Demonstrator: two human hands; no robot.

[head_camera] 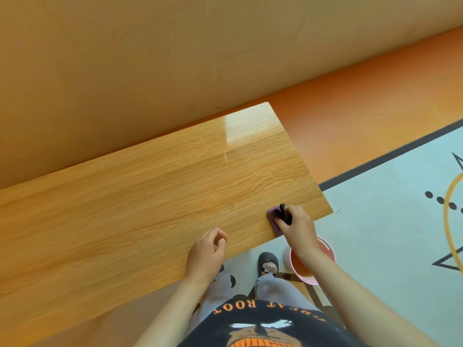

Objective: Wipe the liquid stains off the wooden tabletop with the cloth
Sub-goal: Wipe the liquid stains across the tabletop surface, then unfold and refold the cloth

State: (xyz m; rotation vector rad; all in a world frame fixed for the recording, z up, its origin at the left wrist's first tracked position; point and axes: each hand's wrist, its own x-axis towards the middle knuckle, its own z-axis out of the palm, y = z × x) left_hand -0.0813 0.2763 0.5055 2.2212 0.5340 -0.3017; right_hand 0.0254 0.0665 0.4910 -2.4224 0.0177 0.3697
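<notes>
right hand [297,222]: fingers clamped on cloth [273,220] | cloth axis far-to-near | left hand [208,251]: fingers loosely curled

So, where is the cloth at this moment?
In the head view, the purple cloth lies on the wooden tabletop, close to its near right corner, and the right hand grips it.

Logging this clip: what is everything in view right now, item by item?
Wooden tabletop: one, light brown, glossy, filling the centre and left.
Cloth: one, purple with a black part, at the tabletop's near right corner.
Slippers: two, dark, below the table edge.
Bucket: one, pink, on the floor right of the slippers.
Floor mat: one, pale blue, black-bordered, at right.
Left hand: resting on the near table edge, fingers loosely curled, empty.
Right hand: gripping the cloth.
</notes>
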